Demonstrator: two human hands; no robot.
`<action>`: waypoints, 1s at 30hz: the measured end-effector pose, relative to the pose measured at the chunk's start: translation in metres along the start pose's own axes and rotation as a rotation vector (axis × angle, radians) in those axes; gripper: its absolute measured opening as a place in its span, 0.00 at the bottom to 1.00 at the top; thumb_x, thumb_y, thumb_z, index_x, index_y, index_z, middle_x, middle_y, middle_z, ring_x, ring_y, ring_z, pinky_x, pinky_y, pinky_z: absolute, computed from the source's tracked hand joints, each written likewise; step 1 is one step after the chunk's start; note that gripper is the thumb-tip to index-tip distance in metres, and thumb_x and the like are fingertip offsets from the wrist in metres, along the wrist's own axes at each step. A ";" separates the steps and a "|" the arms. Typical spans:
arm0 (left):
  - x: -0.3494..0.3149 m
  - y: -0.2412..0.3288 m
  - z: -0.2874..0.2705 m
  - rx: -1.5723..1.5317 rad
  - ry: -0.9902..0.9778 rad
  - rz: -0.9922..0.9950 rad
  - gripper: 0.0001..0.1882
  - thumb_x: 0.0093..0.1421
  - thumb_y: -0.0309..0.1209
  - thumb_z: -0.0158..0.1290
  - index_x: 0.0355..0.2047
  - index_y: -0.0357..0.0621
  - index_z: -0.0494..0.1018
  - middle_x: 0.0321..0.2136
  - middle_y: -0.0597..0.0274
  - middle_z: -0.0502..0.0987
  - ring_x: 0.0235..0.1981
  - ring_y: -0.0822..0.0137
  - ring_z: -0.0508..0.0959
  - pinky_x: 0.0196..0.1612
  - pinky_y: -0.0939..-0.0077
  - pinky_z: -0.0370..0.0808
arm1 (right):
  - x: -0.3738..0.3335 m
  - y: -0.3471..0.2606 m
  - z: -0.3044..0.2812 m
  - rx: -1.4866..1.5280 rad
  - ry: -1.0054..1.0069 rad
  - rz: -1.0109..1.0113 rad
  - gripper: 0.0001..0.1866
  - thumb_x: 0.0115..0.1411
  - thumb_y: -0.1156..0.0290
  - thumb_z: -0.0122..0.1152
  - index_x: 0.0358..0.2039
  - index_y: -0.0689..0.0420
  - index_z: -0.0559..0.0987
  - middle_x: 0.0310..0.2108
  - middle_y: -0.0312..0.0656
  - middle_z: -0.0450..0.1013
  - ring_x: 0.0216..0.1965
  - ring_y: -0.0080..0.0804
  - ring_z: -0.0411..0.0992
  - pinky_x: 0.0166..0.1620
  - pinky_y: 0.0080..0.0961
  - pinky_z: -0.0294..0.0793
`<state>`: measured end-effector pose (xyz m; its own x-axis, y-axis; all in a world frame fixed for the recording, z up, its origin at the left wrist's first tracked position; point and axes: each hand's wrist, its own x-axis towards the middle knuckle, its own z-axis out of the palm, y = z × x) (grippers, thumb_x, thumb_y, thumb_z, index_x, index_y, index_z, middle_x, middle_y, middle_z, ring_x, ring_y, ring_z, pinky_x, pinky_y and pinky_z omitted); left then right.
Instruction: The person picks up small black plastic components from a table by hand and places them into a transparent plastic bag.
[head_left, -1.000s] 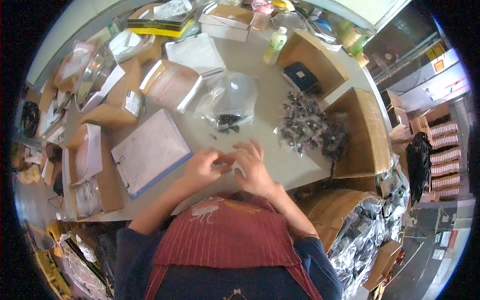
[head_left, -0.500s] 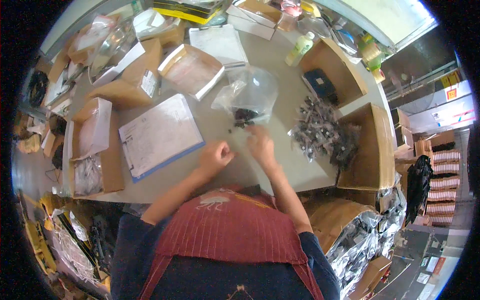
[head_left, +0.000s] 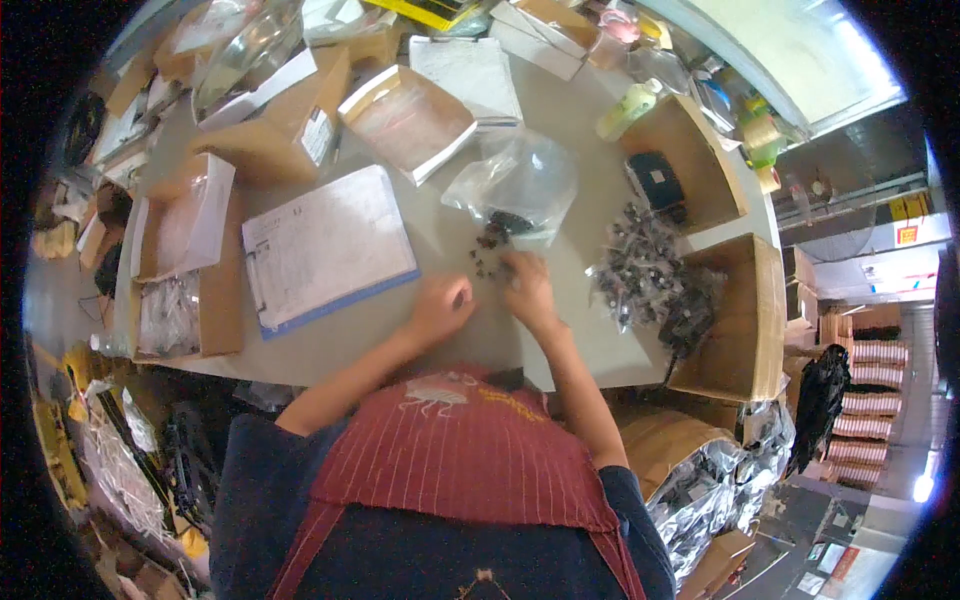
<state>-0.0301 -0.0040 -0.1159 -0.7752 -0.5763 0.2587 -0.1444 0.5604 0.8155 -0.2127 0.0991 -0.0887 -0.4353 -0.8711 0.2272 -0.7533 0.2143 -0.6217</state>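
parts: small dark parts [head_left: 488, 252] lay loose on the counter [head_left: 440, 330] at the mouth of the clear bag [head_left: 515, 185], just ahead of both hands
bag: lay on its side, mouth toward the person, a dark clump of parts inside near the opening
right hand: right hand [head_left: 527, 290] was flat-ish on the counter, fingertips touching the loose parts; fingers bent over them, whether pinching one I could not tell
left hand: left hand [head_left: 440, 305] was loosely curled just left of the parts; something tiny may have sat between thumb and finger, too small to tell
progress: judged early to middle; some parts were out of the bag, many remained inside; no sorted group showed near the hands
pile: one big heap of bagged dark pieces [head_left: 650, 280] lay to the right, near the right hand but apart from it
clipboard: one clipboard [head_left: 330, 245] with a sheet lay to the left of the left hand, apart
boxes right: two open cardboard boxes, one [head_left: 745, 320] beside the heap, one [head_left: 690, 165] further back holding a dark block
boxes left: at least three open boxes, the nearest [head_left: 185, 255] holding clear bags
bottle: one pale green bottle [head_left: 627, 108] stood at the back
counts: hands two; clear bag by hands one; loose parts too small to count, roughly a handful
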 end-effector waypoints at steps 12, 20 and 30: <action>0.008 0.003 -0.003 -0.016 0.047 0.084 0.10 0.52 0.28 0.61 0.27 0.46 0.68 0.27 0.60 0.72 0.32 0.54 0.73 0.40 0.62 0.68 | -0.014 -0.012 -0.022 0.135 -0.049 0.091 0.19 0.50 0.78 0.64 0.45 0.58 0.78 0.39 0.48 0.76 0.43 0.49 0.75 0.47 0.38 0.75; 0.003 0.003 -0.006 0.002 -0.010 0.003 0.09 0.53 0.29 0.60 0.28 0.47 0.68 0.30 0.58 0.73 0.39 0.51 0.73 0.45 0.59 0.69 | -0.011 -0.024 -0.004 -0.094 0.068 -0.007 0.10 0.52 0.74 0.65 0.37 0.58 0.79 0.34 0.47 0.75 0.37 0.49 0.74 0.41 0.41 0.75; 0.006 0.017 -0.018 -0.067 -0.035 -0.125 0.11 0.53 0.31 0.60 0.34 0.43 0.73 0.34 0.53 0.76 0.38 0.50 0.76 0.43 0.59 0.72 | -0.022 -0.081 -0.028 0.379 0.045 -0.035 0.10 0.55 0.84 0.64 0.38 0.62 0.81 0.40 0.43 0.79 0.39 0.30 0.79 0.40 0.26 0.78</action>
<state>-0.0264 -0.0086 -0.0916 -0.7751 -0.6171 0.1359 -0.2005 0.4441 0.8733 -0.1554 0.1133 -0.0225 -0.4400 -0.8531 0.2804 -0.5360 -0.0010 -0.8442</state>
